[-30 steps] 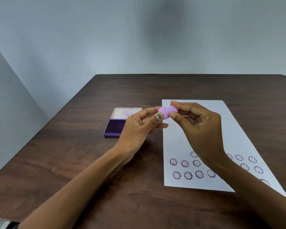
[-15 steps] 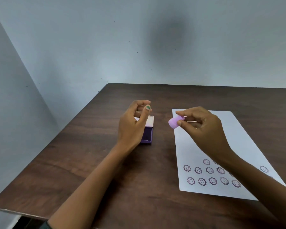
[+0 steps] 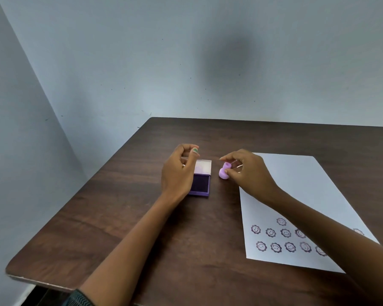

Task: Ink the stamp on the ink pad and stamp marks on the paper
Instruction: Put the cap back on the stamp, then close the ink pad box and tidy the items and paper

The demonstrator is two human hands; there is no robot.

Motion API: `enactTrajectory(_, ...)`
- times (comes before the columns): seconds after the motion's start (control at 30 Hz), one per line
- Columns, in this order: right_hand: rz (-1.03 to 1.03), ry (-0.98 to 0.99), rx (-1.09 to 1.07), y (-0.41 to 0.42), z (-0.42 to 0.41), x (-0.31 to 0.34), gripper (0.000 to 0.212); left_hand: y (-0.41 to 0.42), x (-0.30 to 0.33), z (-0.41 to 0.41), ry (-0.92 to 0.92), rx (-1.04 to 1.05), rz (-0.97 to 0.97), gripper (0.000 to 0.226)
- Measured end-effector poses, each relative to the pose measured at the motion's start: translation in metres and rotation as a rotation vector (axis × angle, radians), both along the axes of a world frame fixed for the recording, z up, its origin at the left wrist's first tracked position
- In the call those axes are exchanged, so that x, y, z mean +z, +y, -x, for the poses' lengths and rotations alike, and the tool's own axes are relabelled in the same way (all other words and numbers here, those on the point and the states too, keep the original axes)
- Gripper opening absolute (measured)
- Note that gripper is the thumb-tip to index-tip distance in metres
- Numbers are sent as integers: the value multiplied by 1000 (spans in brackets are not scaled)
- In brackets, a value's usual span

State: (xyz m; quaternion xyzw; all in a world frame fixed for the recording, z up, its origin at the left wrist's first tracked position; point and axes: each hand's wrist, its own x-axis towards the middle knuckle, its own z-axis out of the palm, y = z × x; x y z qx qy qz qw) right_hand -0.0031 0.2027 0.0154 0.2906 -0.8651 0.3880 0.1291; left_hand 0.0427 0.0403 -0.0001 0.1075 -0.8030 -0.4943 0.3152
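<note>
A small lilac stamp point(image 3: 224, 171) hangs just above the table, right of the ink pad, and my right hand point(image 3: 248, 171) pinches its narrow top between thumb and fingers. The purple ink pad point(image 3: 201, 183) lies open with its pale lid point(image 3: 202, 167) folded back. My left hand point(image 3: 180, 171) hovers over the pad's left side with fingers curled, holding nothing, and hides that part of the pad. A white sheet of paper point(image 3: 296, 191) lies to the right with several flower-face stamp marks point(image 3: 285, 232) near its front edge; my right forearm covers some of them.
The dark wooden table point(image 3: 142, 217) stands in a corner of pale blue walls. Its left edge and front-left corner lie close to my left arm. Bare tabletop shows between pad and paper and behind both.
My hands have parted: the left let go of the stamp and moved over the ink pad. My right hand carried the stamp down and left, off the paper, beside the pad. The camera turned left.
</note>
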Motion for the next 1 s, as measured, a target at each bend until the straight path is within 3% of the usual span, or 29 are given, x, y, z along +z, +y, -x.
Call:
enactTrajectory(0.4, -89, -26, -17, 2, 13, -8, 21, -4, -3, 3, -22, -21, 44, 24)
enactTrajectory(0.6, -77, 36, -30, -2, 11, -5, 32, -16, 3, 3, -61, -63, 121, 16)
enactTrajectory(0.67, -65, 60, -29, -4, 12, -1, 32, -32, 4, 3, -179, -67, 261, 35)
enactTrajectory(0.83, -192, 28, 11, -19, 24, 12, 25, -66, 7, -9, -609, -176, 419, 121)
enactTrajectory(0.9, -276, -11, 20, -27, 32, 15, 24, -74, 8, -12, -759, -246, 458, 137)
enactTrajectory(1.0, -410, -111, 46, -40, 44, 15, 24, -77, 9, -13, -879, -291, 575, 139)
